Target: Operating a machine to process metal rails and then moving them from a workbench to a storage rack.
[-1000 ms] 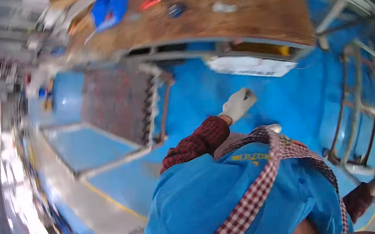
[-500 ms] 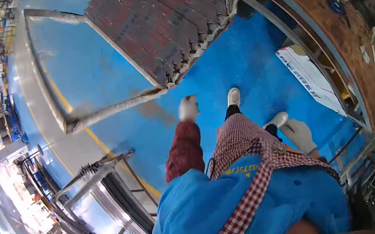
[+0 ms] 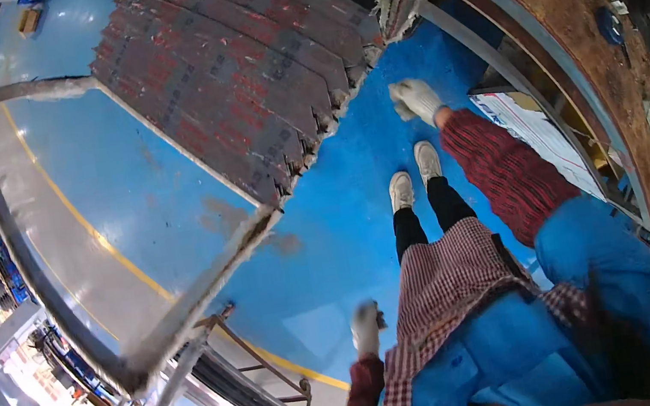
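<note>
- Your right hand, in a white knitted glove (image 3: 416, 100), has its fingers curled inward, nothing visible in them, above the glossy blue floor (image 3: 329, 228).
- Your left hand, likewise white-gloved (image 3: 365, 331), hangs nearer you; it shows too small to tell whether its fingers are clenched.
- The stack of dark grey, red-marked flat panels (image 3: 232, 71) lies left of your right hand, beside a pale, rough-wrapped frame rail (image 3: 210, 293).
- The panels look stiff, probably heavy together; hold one by its plain edges, clear of the dark jagged tips (image 3: 319, 121).
</note>
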Demonstrator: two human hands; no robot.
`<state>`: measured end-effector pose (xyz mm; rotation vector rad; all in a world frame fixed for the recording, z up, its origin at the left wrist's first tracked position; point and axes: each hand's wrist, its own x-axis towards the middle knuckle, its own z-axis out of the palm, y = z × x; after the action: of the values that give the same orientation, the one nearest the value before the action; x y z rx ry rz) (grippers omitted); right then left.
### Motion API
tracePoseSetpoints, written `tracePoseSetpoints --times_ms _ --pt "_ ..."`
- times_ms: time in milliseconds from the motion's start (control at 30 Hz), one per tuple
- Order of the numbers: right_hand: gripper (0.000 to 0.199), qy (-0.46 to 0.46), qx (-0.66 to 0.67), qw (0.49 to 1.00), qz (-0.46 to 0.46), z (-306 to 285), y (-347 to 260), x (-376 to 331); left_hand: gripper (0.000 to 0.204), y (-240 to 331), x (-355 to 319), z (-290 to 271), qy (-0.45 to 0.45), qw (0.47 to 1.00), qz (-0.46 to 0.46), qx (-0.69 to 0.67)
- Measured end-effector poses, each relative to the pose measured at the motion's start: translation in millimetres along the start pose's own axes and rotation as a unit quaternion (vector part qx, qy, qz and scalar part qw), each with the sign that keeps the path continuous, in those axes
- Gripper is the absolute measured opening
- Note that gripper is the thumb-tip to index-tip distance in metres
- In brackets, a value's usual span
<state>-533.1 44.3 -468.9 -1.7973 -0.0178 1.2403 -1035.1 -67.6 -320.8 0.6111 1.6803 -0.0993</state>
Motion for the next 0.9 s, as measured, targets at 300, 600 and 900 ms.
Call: tracePoseSetpoints --times_ms 300,600,900 --pt "0.029 0.001 0.14 0.987 0.082 69 -30 81 0.041 -47 -43 10 0.05 0.99 -0.102 -0.081" --pt "0.021 0.003 0.152 0.988 0.021 60 0 78 0.045 16 -29 42 0.033 0.998 -0.035 -0.044" --pt "0.04 0.109 -0.048 0.989 -0.086 -51 120 -34 0.043 45 -22 44 0.004 1.0 -0.02 0.005"
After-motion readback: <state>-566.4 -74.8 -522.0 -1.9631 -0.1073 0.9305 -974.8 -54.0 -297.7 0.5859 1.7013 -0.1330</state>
